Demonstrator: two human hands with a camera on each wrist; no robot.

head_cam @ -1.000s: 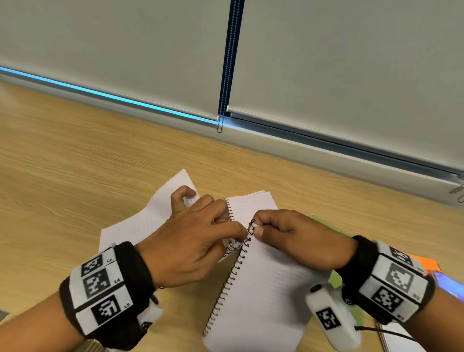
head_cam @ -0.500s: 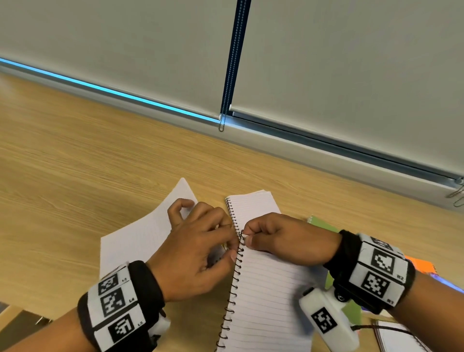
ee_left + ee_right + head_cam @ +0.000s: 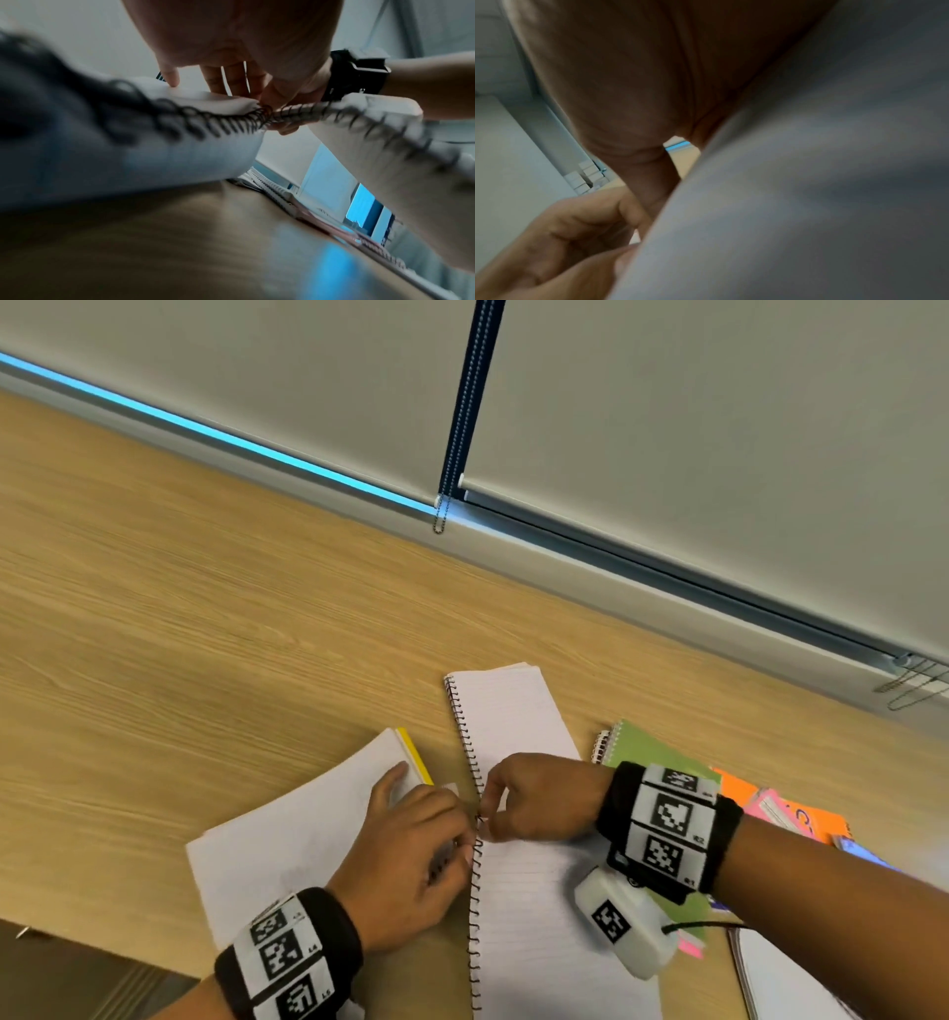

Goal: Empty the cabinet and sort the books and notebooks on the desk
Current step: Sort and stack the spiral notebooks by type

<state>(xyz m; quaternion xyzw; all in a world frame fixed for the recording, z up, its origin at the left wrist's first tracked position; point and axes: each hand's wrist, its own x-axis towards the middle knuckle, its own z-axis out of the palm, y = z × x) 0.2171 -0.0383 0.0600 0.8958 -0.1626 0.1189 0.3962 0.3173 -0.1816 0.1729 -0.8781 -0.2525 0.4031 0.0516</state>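
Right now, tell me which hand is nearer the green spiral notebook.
Right. The right hand pinches the white notebook's wire spiral, its wrist beside the green spiral notebook. The left hand lies beyond that spiral, farther away.

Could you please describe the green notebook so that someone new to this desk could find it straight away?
On the wooden desk, look right of the open white spiral notebook, just beyond the right hand. The green notebook lies flat there, partly under the wrist; it alone has a green cover, beside an orange one.
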